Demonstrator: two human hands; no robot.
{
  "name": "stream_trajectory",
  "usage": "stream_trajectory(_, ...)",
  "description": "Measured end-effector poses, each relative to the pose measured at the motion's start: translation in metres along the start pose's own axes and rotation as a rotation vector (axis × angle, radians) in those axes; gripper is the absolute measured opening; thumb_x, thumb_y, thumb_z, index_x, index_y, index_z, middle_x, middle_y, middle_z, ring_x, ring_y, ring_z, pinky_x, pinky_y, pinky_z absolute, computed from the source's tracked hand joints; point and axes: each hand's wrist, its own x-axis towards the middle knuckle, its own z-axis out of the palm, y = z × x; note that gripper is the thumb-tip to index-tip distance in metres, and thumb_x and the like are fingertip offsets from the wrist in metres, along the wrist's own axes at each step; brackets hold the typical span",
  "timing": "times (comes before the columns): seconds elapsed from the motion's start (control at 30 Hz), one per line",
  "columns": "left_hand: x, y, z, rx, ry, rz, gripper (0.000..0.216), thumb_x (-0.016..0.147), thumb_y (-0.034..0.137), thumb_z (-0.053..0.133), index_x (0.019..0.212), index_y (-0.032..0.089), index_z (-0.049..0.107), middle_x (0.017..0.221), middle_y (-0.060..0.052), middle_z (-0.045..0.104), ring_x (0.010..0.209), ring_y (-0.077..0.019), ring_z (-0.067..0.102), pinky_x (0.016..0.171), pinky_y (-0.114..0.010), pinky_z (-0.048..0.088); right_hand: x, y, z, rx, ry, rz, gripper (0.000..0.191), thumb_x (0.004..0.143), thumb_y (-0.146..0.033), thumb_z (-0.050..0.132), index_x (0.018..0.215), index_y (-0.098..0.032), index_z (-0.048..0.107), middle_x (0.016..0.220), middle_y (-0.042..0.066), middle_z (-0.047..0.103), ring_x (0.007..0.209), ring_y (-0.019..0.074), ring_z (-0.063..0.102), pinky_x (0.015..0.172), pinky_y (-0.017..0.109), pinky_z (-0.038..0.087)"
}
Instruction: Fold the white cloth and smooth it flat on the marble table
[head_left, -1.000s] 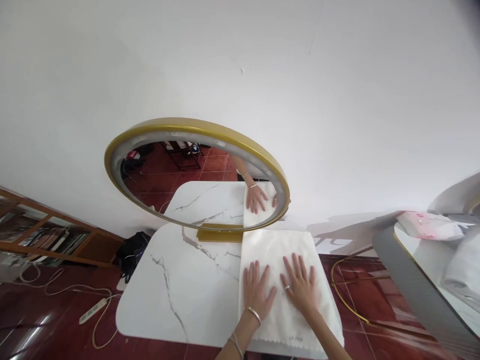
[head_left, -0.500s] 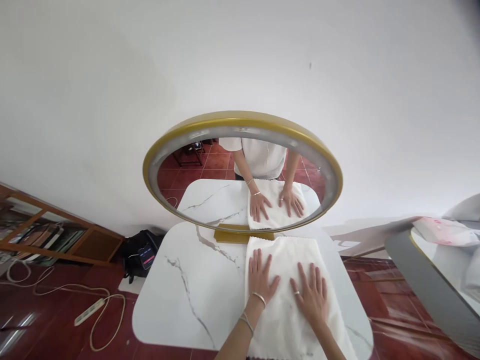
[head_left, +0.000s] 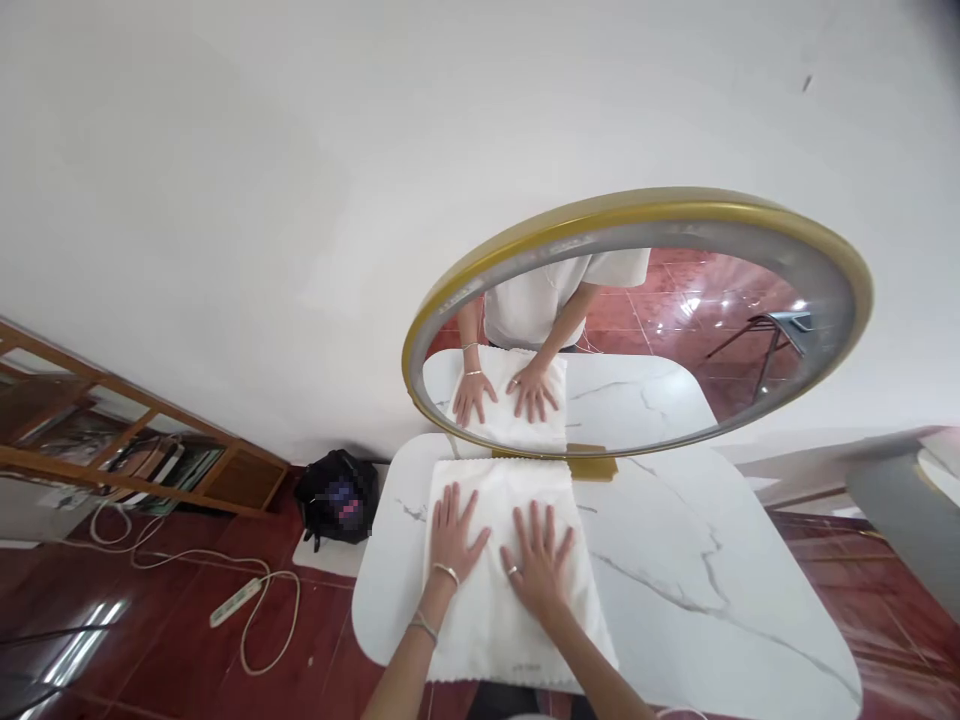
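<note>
Evidently, one white cloth (head_left: 487, 625) is pressed flat on one marbled table (head_left: 675, 545) by the left hand (head_left: 451, 535) and the right hand (head_left: 541, 565), both spread and grasping nothing.
Pressure is best applied evenly, outward from the middle, with the scalloped edges left straight. The cloth is laid before one gold-rimmed mirror (head_left: 637, 395). Counted: two hands, two bracelets (head_left: 445, 572) on the left wrist, one ring (head_left: 513, 570) on the right hand.

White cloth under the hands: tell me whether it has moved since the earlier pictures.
Yes, to the left: the gold mirror base now shows mainly right of the white cloth; a second ago it showed left of it.
</note>
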Motion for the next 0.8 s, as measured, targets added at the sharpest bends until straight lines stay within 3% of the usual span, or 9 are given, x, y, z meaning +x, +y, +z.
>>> stream_trajectory(0.1,-0.009,-0.029,-0.006,0.020,0.012,0.015,0.063,0.087,0.046,0.050,0.144,0.029,0.033,0.156,-0.009,0.020,0.143,-0.0306,0.019,0.112,-0.048,0.026,-0.004,-0.027,0.004,0.020,-0.001,-0.054,0.061,0.092,-0.050,0.031,0.147,-0.025,0.030,0.155,0.006,0.016,0.144,0.0329,-0.001,0.107,0.068,-0.001)
stream_trajectory(0.2,-0.011,-0.026,-0.006,0.016,0.020,-0.004,0.065,0.087,0.045,0.051,0.146,0.029,0.030,0.157,-0.009,0.017,0.143,-0.0310,0.016,0.113,-0.049,0.024,-0.008,-0.024,0.002,0.013,-0.005,-0.056,0.057,0.092,-0.049,0.031,0.145,-0.026,0.034,0.154,0.005,0.019,0.144,0.0305,0.001,0.108,0.066,0.000)
stream_trajectory(0.3,-0.006,0.007,0.000,-0.037,-0.004,0.022,0.069,0.086,0.048,0.052,0.147,0.030,0.025,0.158,-0.007,0.013,0.144,-0.0317,0.013,0.114,-0.050,0.023,-0.016,0.007,-0.005,-0.014,-0.001,-0.018,0.056,0.093,-0.050,0.028,0.143,-0.026,0.037,0.154,0.004,0.023,0.144,0.0277,0.004,0.110,0.063,0.000)
stream_trajectory(0.47,0.005,0.085,0.009,-0.200,-0.077,0.147,0.077,0.085,0.057,0.049,0.149,0.030,0.016,0.159,-0.007,0.004,0.144,-0.0327,0.007,0.114,-0.052,0.025,-0.043,0.076,-0.015,-0.066,0.030,0.155,0.064,0.092,-0.057,0.014,0.145,-0.026,0.033,0.153,0.003,0.025,0.144,0.0251,0.008,0.110,0.062,0.001)
stream_trajectory(0.6,0.012,0.119,0.010,-0.292,-0.099,0.208,0.075,0.086,0.058,0.046,0.149,0.030,0.017,0.158,-0.006,0.001,0.144,-0.0328,0.008,0.114,-0.053,0.024,-0.057,0.100,-0.019,-0.085,0.069,0.245,0.069,0.090,-0.062,0.010,0.149,-0.027,0.023,0.154,0.004,0.022,0.144,0.0264,0.009,0.109,0.064,0.002)
stream_trajectory(0.7,0.011,0.110,0.006,-0.306,-0.086,0.194,0.071,0.086,0.057,0.047,0.148,0.032,0.021,0.159,-0.003,0.003,0.144,-0.0297,0.012,0.115,-0.049,0.025,-0.054,0.087,-0.017,-0.080,0.083,0.250,0.069,0.091,-0.061,0.010,0.150,-0.026,0.017,0.155,0.005,0.020,0.144,0.0290,0.008,0.108,0.066,0.004)
stream_trajectory(0.8,0.007,0.077,0.002,-0.262,-0.058,0.144,0.070,0.086,0.054,0.048,0.147,0.032,0.023,0.158,-0.003,0.007,0.144,-0.0276,0.013,0.115,-0.046,0.026,-0.042,0.057,-0.010,-0.054,0.109,0.186,0.066,0.092,-0.058,0.015,0.151,-0.027,0.011,0.155,0.008,0.017,0.143,0.0316,0.009,0.106,0.068,0.004)
